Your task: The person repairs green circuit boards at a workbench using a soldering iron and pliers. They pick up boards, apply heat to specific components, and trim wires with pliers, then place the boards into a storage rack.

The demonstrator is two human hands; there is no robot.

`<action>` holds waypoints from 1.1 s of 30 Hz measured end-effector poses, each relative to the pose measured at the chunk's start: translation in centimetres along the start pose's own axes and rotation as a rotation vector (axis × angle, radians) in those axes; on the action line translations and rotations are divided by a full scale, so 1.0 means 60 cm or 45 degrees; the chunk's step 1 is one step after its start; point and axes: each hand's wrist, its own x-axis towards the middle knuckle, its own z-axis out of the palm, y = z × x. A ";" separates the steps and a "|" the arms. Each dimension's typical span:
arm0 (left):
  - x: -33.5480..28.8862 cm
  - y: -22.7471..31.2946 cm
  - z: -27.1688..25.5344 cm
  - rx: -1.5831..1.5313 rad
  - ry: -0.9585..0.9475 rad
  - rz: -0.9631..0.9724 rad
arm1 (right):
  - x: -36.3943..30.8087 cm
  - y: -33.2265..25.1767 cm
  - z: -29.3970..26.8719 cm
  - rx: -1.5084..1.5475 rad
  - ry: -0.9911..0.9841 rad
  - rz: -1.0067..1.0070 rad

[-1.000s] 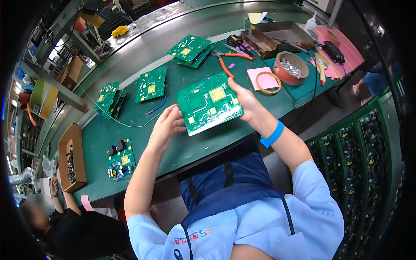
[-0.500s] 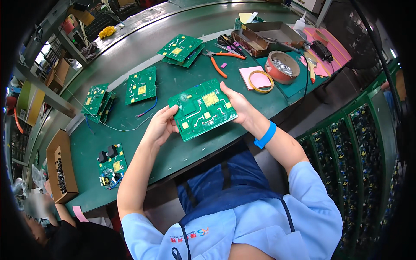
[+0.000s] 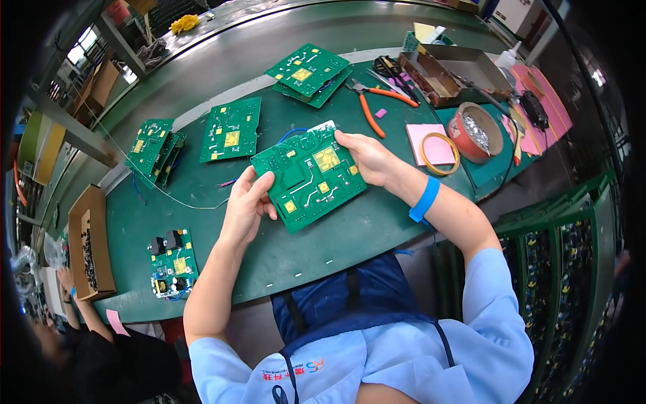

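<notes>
Green matte bench point(image 3: 350, 236), both hands point(image 3: 245, 209) pinching a flat rectangular circuit board point(image 3: 309, 178) (solder-side up).

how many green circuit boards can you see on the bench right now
At least 5: one board held in both hands, a single board behind it, a far stack, a left stack, a component-populated board near-left. Stacks hide more.

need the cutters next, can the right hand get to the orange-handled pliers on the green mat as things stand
Probably yes, once it lets go. The right hand grips the large green circuit board with the left hand; the orange-handled pliers lie just beyond it, with bare green mat between.
</notes>
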 end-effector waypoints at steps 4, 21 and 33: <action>0.008 -0.019 -0.013 -0.051 0.077 -0.038 | 0.032 0.015 -0.024 0.126 -0.142 0.102; 0.008 -0.022 -0.020 -0.216 0.035 -0.227 | 0.027 0.010 -0.036 0.222 -0.220 0.136; 0.002 -0.030 -0.025 -0.145 -0.051 -0.196 | 0.019 0.012 -0.032 0.233 -0.137 0.088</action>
